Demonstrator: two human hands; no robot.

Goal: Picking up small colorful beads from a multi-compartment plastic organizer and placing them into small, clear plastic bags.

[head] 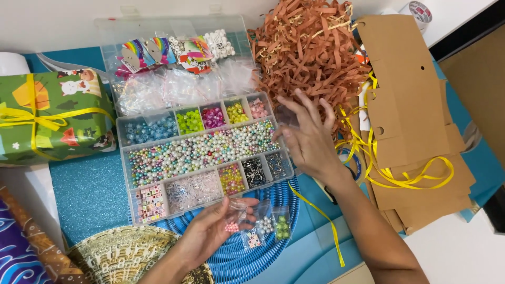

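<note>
— What is the left hand (210, 234) doing?

— It lies palm up near the lower edge of the view, over a blue coiled mat (247, 257). Its fingers (244, 204) are curled narrowly around a small clear bag of pink beads (235, 220), pinched between thumb and fingertips.

— Anything else by that hand?

— Just beside it on the mat lie more small clear bags (268, 225), one with pale beads and one with green ones. They are near the fingertips, but I cannot tell whether they touch.

— And the right hand (310, 139)?

— It hovers at the right end of the bead organiser (202, 152), fingers spread wide, palm down. Something thin and clear seems to sit at its fingertips, but it is too faint to be sure it is held.

— Where is the organiser?

— In the middle of the counter (87, 192), on the glittery blue sheet, its lid open behind it. Compartments hold blue, green, pink and yellow beads, with a long row of pearly ones across the centre.

— What surrounds it?

— A heap of brown shredded paper (305, 47) behind the right hand, flat brown cardboard pieces (405, 105) with yellow ribbon (400, 176) to the right, and a green wrapped gift (52, 115) tied with yellow ribbon to the left.
</note>
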